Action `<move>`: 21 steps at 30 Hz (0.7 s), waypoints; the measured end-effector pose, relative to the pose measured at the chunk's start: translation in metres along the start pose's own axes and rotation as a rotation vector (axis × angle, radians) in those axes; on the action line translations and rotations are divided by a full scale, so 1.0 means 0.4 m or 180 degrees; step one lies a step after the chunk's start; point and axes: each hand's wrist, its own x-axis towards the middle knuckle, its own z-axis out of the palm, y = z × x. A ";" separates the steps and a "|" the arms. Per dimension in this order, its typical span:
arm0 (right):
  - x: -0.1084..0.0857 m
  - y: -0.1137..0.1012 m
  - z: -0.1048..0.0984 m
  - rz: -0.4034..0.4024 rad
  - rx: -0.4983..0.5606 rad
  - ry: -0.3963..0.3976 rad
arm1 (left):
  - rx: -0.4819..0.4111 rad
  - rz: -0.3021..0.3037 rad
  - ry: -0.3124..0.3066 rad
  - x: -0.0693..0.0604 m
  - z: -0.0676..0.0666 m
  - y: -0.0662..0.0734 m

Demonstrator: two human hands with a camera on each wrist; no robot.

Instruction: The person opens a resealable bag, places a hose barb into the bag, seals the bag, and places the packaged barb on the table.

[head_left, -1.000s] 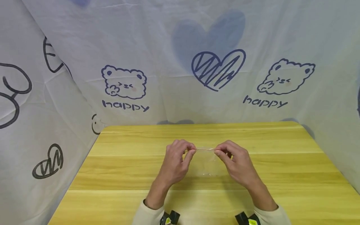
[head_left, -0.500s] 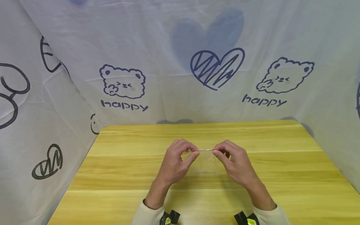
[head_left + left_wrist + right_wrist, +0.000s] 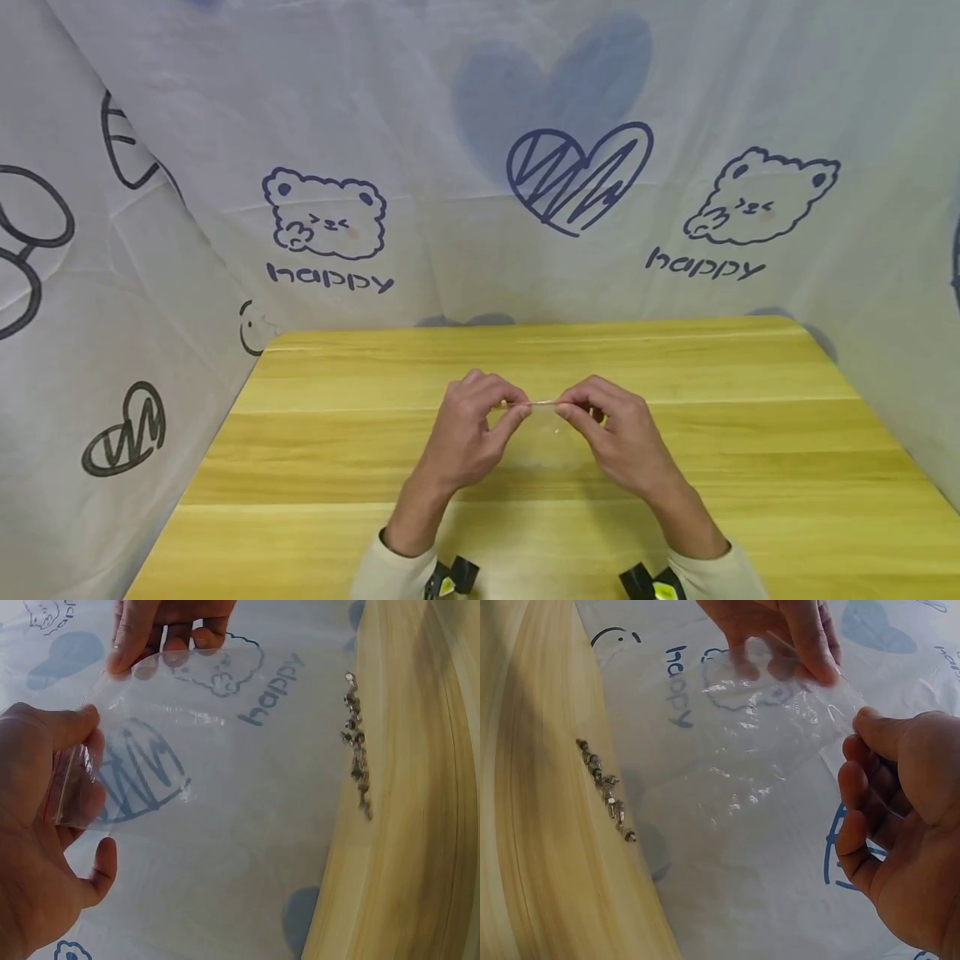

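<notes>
A clear plastic zip bag (image 3: 247, 772) hangs between my two hands, its sealing edge uppermost. My left hand (image 3: 467, 433) pinches one part of that top edge between thumb and forefinger. Close by, my right hand (image 3: 618, 433) pinches the same edge farther right, leaving a short stretch showing between the fingertips. Small shiny metal pieces (image 3: 609, 791), which look like screws, lie in a row along the bag's bottom in both wrist views. A reddish line runs along the zip strip (image 3: 66, 780). From the head view the bag's body is barely visible.
A wood-grain table (image 3: 300, 467) lies beneath both hands. Pale cloth (image 3: 450, 250) printed with hearts, bears and lettering hangs behind it and at both sides. A small black device (image 3: 453, 577) is strapped at each wrist.
My right hand has slid leftward along the bag's top edge and my left hand slightly rightward, so the gap between them is narrower. Both still pinch the bag.
</notes>
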 end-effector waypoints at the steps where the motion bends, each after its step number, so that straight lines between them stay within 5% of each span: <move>1: 0.000 0.000 0.000 -0.0015 -0.0003 0.0012 | -0.0003 0.0034 0.0000 0.001 0.001 0.000; 9: -0.005 -0.004 0.006 -0.0056 -0.0064 -0.0028 | 0.0116 0.0297 0.0147 0.002 0.011 0.000; 21: -0.010 -0.004 0.017 -0.0228 -0.0284 0.0142 | 0.0296 0.0201 0.0012 -0.007 0.025 0.007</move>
